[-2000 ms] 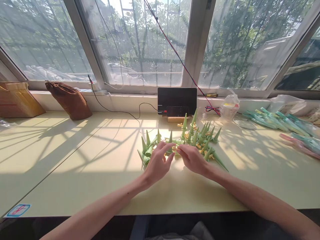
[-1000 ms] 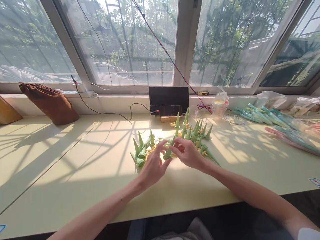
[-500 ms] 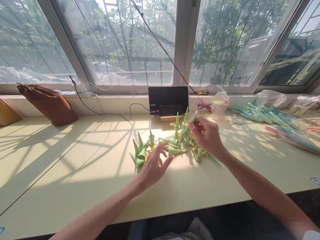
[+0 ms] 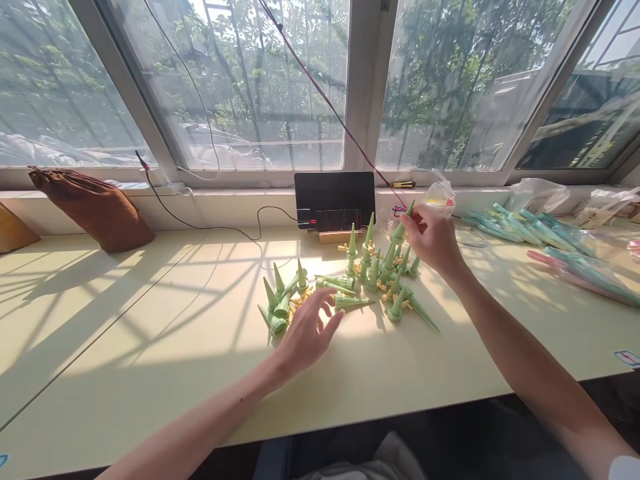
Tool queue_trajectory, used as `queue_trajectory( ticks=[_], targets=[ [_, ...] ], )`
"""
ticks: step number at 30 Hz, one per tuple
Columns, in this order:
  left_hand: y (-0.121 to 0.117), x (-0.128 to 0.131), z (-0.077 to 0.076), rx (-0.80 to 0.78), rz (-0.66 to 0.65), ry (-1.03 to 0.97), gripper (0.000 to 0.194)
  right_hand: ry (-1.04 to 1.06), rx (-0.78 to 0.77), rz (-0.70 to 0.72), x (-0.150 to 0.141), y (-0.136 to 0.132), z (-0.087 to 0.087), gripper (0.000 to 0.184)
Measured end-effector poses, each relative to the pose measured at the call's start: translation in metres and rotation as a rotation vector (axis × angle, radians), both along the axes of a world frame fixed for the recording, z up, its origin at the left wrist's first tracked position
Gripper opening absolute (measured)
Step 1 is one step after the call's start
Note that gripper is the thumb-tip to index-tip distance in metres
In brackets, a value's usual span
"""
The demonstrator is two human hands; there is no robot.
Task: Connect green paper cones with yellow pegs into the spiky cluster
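Observation:
Pinched in my right hand (image 4: 433, 240) is a green cone-shaped piece (image 4: 399, 231), tip up, held over the right-hand cluster of similar pieces. Several green cones (image 4: 370, 240) with small yellow parts stand upright there, and a thin green one (image 4: 425, 315) lies at the cluster's front right. My left hand (image 4: 310, 327) is open, thumb and fingers apart, beside the left-hand group of green cones (image 4: 273, 297). Small yellow pieces (image 4: 299, 299) lie partly hidden behind its fingers. Between the groups, green cones (image 4: 353, 302) lie on their sides near my left fingertips.
Behind the pieces, a black tablet (image 4: 335, 190) and a phone (image 4: 339, 220) lean on a wooden stand (image 4: 340, 237). A brown pouch (image 4: 100, 210) stands at the left. Teal bagged items (image 4: 530, 230) and a plastic-wrapped cup (image 4: 441, 195) are at the right. A cable (image 4: 215, 228) crosses the table.
My right hand has moved right and slightly up with the green cone, uncovering more upright cones beneath. My left hand has hardly moved.

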State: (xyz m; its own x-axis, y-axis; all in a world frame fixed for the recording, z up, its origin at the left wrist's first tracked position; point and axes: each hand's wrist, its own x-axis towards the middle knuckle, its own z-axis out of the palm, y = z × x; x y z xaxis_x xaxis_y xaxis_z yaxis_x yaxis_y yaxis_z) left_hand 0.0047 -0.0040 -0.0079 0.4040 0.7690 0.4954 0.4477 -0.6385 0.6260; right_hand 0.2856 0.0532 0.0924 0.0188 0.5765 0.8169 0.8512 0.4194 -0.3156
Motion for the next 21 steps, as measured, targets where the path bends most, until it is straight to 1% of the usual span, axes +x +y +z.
queue_trajectory(
  ticks=[8,12,16,21],
  targets=[
    [0.000,0.001,0.002,0.014,0.002,0.010,0.025,-0.025,-0.094,0.029,-0.001,0.008,-0.013,0.024],
    [0.001,0.000,0.001,0.013,-0.006,0.007,0.024,-0.031,-0.130,0.029,-0.001,0.010,-0.018,0.027],
    [0.003,0.000,0.001,0.018,-0.001,0.019,0.022,-0.046,-0.147,0.021,0.000,0.010,-0.020,0.028],
    [0.005,0.001,0.001,0.021,0.010,0.026,0.019,-0.053,-0.178,0.047,0.001,0.006,-0.020,0.026]
  ],
)
